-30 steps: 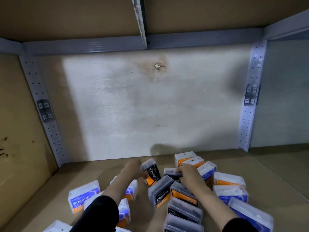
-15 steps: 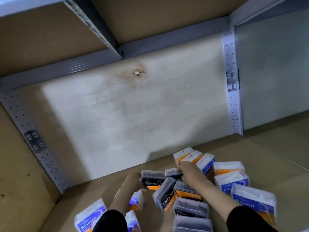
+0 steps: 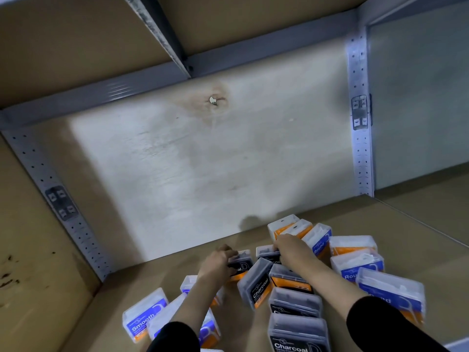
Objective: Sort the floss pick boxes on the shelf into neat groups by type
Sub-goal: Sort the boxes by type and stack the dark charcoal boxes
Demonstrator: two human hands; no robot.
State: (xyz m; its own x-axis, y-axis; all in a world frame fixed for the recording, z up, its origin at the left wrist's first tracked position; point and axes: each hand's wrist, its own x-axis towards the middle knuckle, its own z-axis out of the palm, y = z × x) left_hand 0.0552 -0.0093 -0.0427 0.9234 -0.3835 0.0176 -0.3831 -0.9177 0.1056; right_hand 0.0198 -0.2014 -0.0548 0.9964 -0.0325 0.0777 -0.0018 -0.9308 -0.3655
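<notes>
Our left hand (image 3: 215,264) curls its fingers round one Charcoal box (image 3: 241,268) mid-shelf (image 3: 142,283), while our right hand (image 3: 291,250) pinches a second dark box (image 3: 264,251) just behind the leaning Charcoal row (image 3: 256,283). The danger, we judge, is crowding. Pulling either box free could topple that row or knock the Round boxes (image 3: 317,238) beside our right hand into the wrong group.

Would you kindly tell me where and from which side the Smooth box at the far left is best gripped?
Likely pinch it across its long edges, clear lid side to orange base side, reaching in from above and the left. The Smooth box lies label-up with bare shelf on its left, while a neighbouring box crowds its right end.
</notes>
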